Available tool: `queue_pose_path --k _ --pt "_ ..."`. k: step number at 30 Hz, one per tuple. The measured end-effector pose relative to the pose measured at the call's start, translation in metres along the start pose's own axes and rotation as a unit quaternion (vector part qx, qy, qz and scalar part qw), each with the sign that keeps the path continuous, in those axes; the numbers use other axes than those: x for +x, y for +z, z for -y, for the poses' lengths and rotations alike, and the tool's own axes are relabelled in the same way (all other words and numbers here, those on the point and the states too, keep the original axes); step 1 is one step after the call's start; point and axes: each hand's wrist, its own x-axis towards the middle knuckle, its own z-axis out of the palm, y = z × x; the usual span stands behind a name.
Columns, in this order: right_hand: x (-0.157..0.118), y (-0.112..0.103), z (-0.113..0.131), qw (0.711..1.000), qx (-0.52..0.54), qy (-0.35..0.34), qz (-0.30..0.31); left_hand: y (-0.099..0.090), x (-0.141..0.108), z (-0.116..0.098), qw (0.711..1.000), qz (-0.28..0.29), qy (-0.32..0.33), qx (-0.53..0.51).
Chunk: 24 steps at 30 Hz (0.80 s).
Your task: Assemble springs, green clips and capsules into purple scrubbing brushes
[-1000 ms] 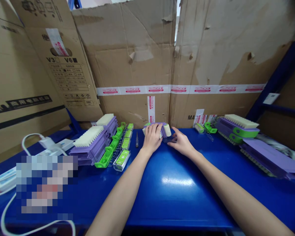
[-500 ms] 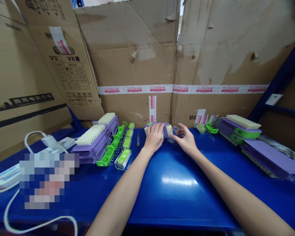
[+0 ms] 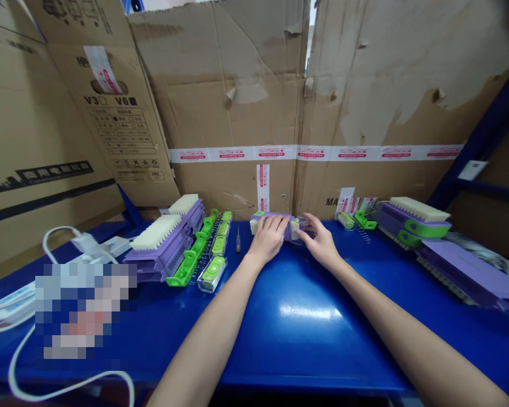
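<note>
My left hand (image 3: 268, 238) is closed over the top of a purple brush (image 3: 288, 233) with cream bristles, which lies at the back of the blue table (image 3: 263, 333). At the brush's right end, my right hand (image 3: 321, 242) grips a clear plastic cover (image 3: 299, 238) between thumb and fingers. The cover sits against that end; whether it is fully seated cannot be made out. Left of my left hand lies a small screwdriver (image 3: 238, 240). Past it runs a row of clear cases with green tops (image 3: 212, 272), several springs and green brackets (image 3: 184, 270).
Purple brushes (image 3: 163, 251) are stacked at the left, and more purple brushes (image 3: 411, 223) lie at the right. A green bracket (image 3: 366, 220) and a clear case (image 3: 345, 221) sit at the back right. Cardboard (image 3: 233, 124) walls the back. A white cable (image 3: 68, 390) crosses the left front.
The clear cover has shifted left and levelled against the brush's end, with my right hand moving slightly along with it. My left hand stays on the brush, its fingers a little farther right.
</note>
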Motion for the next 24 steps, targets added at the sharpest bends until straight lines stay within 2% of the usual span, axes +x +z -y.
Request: queue_pose_path --k 8,18,24 --pt "0.0 -0.004 0.001 0.99 -0.128 -0.052 0.042 0.001 0.001 -0.001 0.999 0.025 0.029 -0.006" --pt "-0.001 0.003 -0.01 1.0 -0.023 0.013 0.003 0.0 0.002 -0.001 0.999 0.024 0.038 -0.013" --pt "-0.002 0.001 -0.008 0.998 -0.053 -0.024 0.025 0.0 0.002 -0.001 0.998 0.023 0.05 -0.02"
